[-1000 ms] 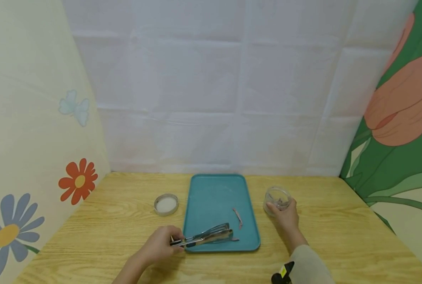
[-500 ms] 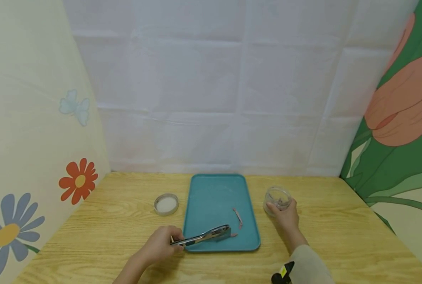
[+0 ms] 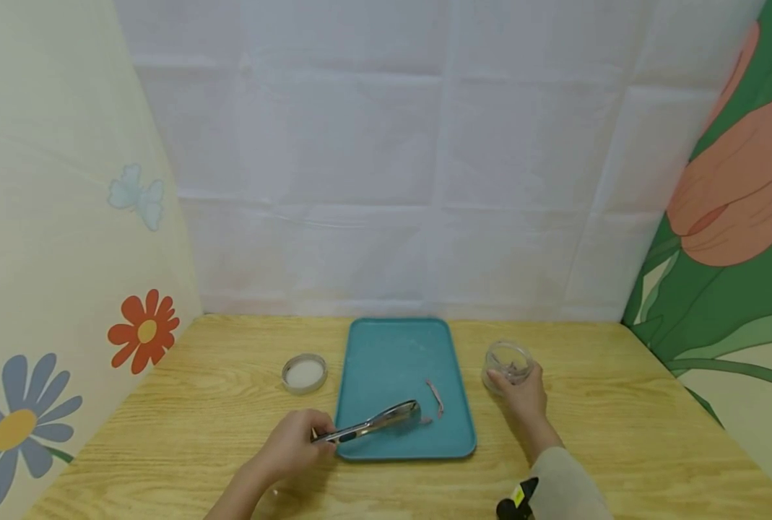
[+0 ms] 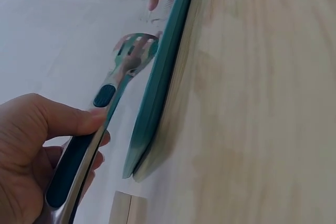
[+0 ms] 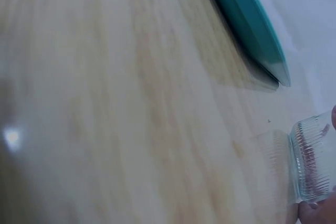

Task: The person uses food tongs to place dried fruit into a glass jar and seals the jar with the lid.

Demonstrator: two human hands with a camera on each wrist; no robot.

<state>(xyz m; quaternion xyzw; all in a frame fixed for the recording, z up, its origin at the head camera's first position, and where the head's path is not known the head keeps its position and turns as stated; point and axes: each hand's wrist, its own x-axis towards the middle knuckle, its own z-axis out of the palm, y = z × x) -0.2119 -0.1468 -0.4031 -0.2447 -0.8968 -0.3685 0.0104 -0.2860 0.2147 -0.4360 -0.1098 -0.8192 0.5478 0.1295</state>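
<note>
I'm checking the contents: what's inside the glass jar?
Some small pinkish pieces show inside the glass jar. The right hand grips its near side, hiding part of the inside; what lies behind it, and the piece count, can't be told.

The right hand (image 5: pixel 318 212), partly in view, grips a clear ribbed jar (image 5: pixel 318 153) containing reddish pieces (image 5: pixel 308 163), beside the teal tray (image 5: pixel 249 24) on the wood-grain worktop (image 5: pixel 131 98).

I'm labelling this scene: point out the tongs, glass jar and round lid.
Tongs (image 4: pixel 105 96): left wrist view, on the dark oval inset.
Glass jar (image 5: pixel 311 165): right wrist view, on its ribbed wall.
Round lid (image 3: pixel 304 375): head view, on its pale middle.
</note>
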